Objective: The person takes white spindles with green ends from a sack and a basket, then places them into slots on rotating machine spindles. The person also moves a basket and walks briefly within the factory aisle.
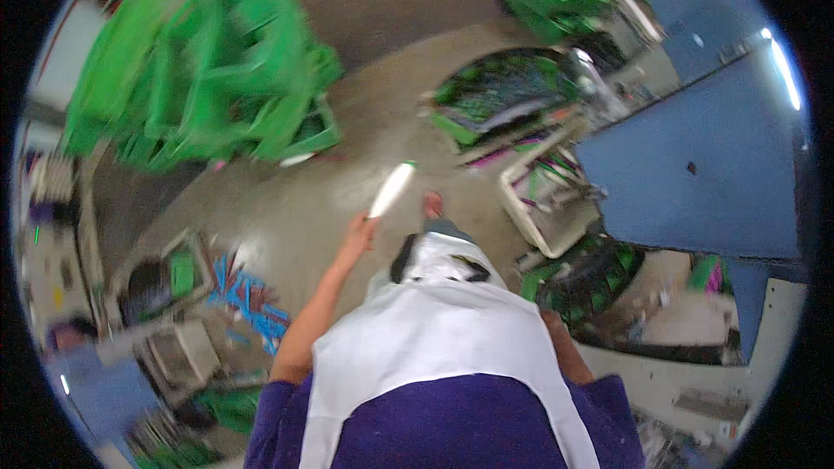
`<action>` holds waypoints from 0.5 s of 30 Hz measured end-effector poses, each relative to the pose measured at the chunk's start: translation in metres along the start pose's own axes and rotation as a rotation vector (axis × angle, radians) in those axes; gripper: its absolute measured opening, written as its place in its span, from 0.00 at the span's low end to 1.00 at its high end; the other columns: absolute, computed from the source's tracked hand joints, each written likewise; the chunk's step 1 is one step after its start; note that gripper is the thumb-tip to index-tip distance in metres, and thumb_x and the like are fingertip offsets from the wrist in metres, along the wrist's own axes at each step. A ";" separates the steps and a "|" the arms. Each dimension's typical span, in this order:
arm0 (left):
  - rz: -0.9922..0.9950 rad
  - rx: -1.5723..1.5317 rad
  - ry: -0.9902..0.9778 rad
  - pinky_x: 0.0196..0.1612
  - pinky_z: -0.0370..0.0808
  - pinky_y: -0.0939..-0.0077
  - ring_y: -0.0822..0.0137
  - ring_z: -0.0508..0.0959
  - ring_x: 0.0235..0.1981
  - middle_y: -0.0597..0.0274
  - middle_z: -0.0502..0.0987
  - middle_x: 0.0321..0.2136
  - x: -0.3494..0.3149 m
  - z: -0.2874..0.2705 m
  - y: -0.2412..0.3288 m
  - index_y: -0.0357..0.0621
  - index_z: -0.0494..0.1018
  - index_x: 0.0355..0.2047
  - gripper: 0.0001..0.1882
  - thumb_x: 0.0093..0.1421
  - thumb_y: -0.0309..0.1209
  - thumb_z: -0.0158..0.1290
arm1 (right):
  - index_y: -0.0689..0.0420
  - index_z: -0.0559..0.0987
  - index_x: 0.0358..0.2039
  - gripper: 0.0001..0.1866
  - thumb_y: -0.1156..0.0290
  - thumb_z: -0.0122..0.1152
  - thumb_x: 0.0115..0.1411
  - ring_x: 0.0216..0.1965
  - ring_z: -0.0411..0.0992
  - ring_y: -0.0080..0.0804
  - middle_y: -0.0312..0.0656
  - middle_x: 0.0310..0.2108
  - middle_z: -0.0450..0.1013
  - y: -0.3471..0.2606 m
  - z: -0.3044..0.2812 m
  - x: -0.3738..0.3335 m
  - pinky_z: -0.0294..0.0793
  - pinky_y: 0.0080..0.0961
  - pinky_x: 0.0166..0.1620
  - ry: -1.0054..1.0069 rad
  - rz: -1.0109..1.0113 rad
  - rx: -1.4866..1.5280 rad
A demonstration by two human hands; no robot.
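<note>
My left hand [358, 233] is stretched out ahead of me, closed round the near end of a slim white object [393, 191] with a small green tip. Motion blur hides what kind of thing it is. It points forward and slightly right, above the concrete floor. On the other side, my right arm [569, 352] hangs close to my body, and the white apron [443, 321] hides the hand. One of my feet [433, 202] shows below the apron.
Stacked green crates [234, 78] stand far left. To the right are a round black-and-green basket [512, 91], a pale bin [530, 226] with green and purple pieces, and a blue panel [686, 165]. Blue strips [252, 300] lie on the floor at left, beside another bin [195, 269].
</note>
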State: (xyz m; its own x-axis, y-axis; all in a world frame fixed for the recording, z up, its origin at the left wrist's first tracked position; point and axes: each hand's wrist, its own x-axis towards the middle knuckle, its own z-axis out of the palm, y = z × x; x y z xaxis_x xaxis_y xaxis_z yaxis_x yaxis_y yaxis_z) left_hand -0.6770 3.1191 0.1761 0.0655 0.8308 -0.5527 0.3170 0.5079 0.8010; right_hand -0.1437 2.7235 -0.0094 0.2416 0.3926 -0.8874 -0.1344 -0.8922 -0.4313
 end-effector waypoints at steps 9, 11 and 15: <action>-0.164 -0.088 0.036 0.12 0.67 0.78 0.76 0.63 0.12 0.69 0.62 0.13 0.198 -0.031 0.119 0.42 0.69 0.30 0.11 0.63 0.37 0.47 | 0.59 0.75 0.43 0.12 0.68 0.53 0.61 0.29 0.72 0.26 0.38 0.33 0.75 -0.472 0.131 0.176 0.71 0.22 0.30 -0.097 -0.366 -0.192; -0.132 -0.089 0.066 0.13 0.67 0.78 0.77 0.63 0.12 0.69 0.63 0.14 0.236 -0.050 0.161 0.42 0.69 0.30 0.11 0.62 0.37 0.47 | 0.59 0.74 0.45 0.13 0.70 0.49 0.63 0.31 0.73 0.25 0.38 0.34 0.75 -0.611 0.175 0.185 0.73 0.24 0.34 -0.037 -0.503 -0.256; -0.161 -0.243 0.021 0.14 0.69 0.79 0.78 0.63 0.12 0.69 0.64 0.15 0.371 -0.057 0.266 0.41 0.68 0.31 0.11 0.62 0.37 0.48 | 0.63 0.73 0.48 0.15 0.74 0.50 0.61 0.33 0.75 0.31 0.45 0.37 0.76 -0.837 0.244 0.227 0.74 0.25 0.39 -0.036 -0.819 -0.346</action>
State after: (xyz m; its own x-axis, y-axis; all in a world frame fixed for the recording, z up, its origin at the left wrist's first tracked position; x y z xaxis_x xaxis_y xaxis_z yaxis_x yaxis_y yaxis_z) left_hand -0.6224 3.5755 0.1977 0.0120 0.7384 -0.6743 0.0852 0.6711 0.7364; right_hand -0.2110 3.6143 0.1105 0.1033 0.9386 -0.3293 0.3662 -0.3436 -0.8647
